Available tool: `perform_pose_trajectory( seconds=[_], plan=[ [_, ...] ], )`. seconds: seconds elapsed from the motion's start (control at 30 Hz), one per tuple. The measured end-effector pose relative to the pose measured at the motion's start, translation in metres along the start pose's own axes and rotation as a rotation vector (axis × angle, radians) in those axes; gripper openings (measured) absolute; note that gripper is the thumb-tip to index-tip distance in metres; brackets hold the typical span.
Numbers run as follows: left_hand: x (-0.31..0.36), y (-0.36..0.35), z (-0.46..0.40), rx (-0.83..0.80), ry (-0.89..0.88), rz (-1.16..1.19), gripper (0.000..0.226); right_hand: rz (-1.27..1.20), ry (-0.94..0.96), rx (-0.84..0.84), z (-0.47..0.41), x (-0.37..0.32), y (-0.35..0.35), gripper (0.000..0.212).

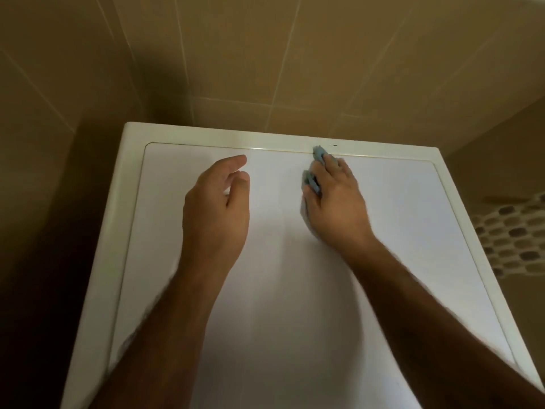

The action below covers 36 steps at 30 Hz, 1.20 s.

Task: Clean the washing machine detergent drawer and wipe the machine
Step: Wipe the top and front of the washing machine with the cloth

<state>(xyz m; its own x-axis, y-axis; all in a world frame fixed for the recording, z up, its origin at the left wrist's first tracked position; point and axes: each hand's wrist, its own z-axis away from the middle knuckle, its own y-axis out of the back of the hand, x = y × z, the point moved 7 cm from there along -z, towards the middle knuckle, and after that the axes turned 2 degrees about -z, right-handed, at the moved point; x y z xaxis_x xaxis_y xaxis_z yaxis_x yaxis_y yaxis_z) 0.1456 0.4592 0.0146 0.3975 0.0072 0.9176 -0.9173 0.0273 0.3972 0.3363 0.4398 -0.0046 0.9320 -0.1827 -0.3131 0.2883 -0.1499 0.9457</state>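
Washing machine (383,202) seen from above: white flat top panel with a cream rim, standing in a corner of tan tiled wall (265,54).

Right hand (333,199) palm-down on the machine's top, near the back rim and a little right of centre. Its fingers (342,169) lie close together, flattened over a blue cloth (318,153) and pressing it to the panel. Cloth mostly hidden under the hand; a corner shows past the fingertips, touching the seam at the back rim, and more peeks out beside the thumb.

Left hand (216,208) over the top panel, left of centre, level with the right hand and apart from it. Fingers loosely curled, thumb close to the index finger, holding nothing. Cannot tell whether it touches the surface.

Both forearms reach in from the machine's front edge.

Right of the machine, lower down, a white perforated basket (513,231); blurred.

Detergent drawer not seen in this view.
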Motion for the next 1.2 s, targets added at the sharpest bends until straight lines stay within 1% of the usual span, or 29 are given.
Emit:
perform_pose_trajectory(
  seconds=[0.03, 0.1, 0.17, 0.2, 0.27, 0.3, 0.33, 0.4, 0.47, 0.53, 0.6, 0.67, 0.73, 0.77, 0.83, 0.9, 0.97, 1.07, 1.2],
  plan=[
    [0.001, 0.0, 0.001, 0.003, 0.0, 0.004, 0.033, 0.012, -0.033, 0.036, -0.009, -0.011, -0.007, 0.046],
    [0.004, -0.002, 0.001, 0.003, -0.005, -0.02, 0.032, -0.001, -0.006, 0.045, -0.022, -0.042, -0.02, 0.05],
    [0.006, -0.003, 0.0, 0.006, -0.003, -0.061, 0.031, -0.012, 0.147, -0.067, -0.023, -0.076, -0.038, 0.048],
    [0.005, -0.002, -0.001, 0.016, 0.002, -0.083, 0.031, -0.018, 0.245, -0.119, -0.02, -0.088, -0.043, 0.05],
    [0.006, 0.0, -0.003, 0.031, 0.003, -0.103, 0.032, 0.0, 0.381, -0.198, -0.02, -0.091, -0.049, 0.058],
    [0.008, -0.001, -0.003, 0.023, -0.004, -0.106, 0.033, 0.0, 0.396, -0.218, -0.021, -0.082, -0.048, 0.061],
    [0.01, -0.005, -0.002, 0.005, -0.01, -0.113, 0.033, -0.003, 0.384, -0.209, -0.024, -0.066, -0.045, 0.06],
    [0.015, -0.016, 0.0, -0.034, -0.019, -0.138, 0.034, 0.01, 0.331, -0.115, -0.025, -0.029, -0.026, 0.049],
    [0.021, -0.031, 0.005, -0.057, -0.026, -0.152, 0.034, 0.02, 0.215, -0.019, -0.02, 0.011, 0.0, 0.042],
    [0.026, -0.043, 0.01, -0.07, -0.035, -0.148, 0.034, 0.056, 0.089, 0.001, -0.016, 0.034, 0.011, 0.043],
    [0.032, -0.056, 0.014, -0.084, -0.044, -0.148, 0.034, 0.055, 0.055, 0.003, -0.018, 0.034, 0.005, 0.045],
    [0.037, -0.066, 0.014, -0.082, -0.062, -0.185, 0.034, 0.04, 0.109, -0.023, -0.032, 0.015, -0.006, 0.048],
    [0.041, -0.071, 0.012, -0.044, -0.092, -0.272, 0.035, 0.035, 0.265, -0.107, -0.048, -0.015, -0.02, 0.054],
    [0.042, -0.071, 0.01, -0.01, -0.096, -0.297, 0.037, 0.085, 0.348, -0.15, -0.055, -0.03, -0.024, 0.053],
    [0.037, -0.066, 0.006, 0.054, -0.055, -0.291, 0.041, 0.154, 0.482, -0.214, -0.066, -0.052, -0.032, 0.053],
    [0.033, -0.066, 0.002, 0.089, -0.025, -0.278, 0.044, 0.099, 0.466, -0.247, -0.077, -0.054, -0.037, 0.056],
    [0.037, -0.074, 0.001, 0.077, -0.031, -0.287, 0.044, 0.026, 0.441, -0.246, -0.081, -0.046, -0.037, 0.054],
    [0.047, -0.096, 0.0, 0.037, -0.045, -0.315, 0.046, -0.026, 0.38, -0.198, -0.083, -0.022, -0.03, 0.05],
    [0.059, -0.141, 0.003, -0.072, -0.109, -0.357, 0.05, 0.006, 0.339, -0.142, -0.085, 0.031, -0.01, 0.047]
  ],
)
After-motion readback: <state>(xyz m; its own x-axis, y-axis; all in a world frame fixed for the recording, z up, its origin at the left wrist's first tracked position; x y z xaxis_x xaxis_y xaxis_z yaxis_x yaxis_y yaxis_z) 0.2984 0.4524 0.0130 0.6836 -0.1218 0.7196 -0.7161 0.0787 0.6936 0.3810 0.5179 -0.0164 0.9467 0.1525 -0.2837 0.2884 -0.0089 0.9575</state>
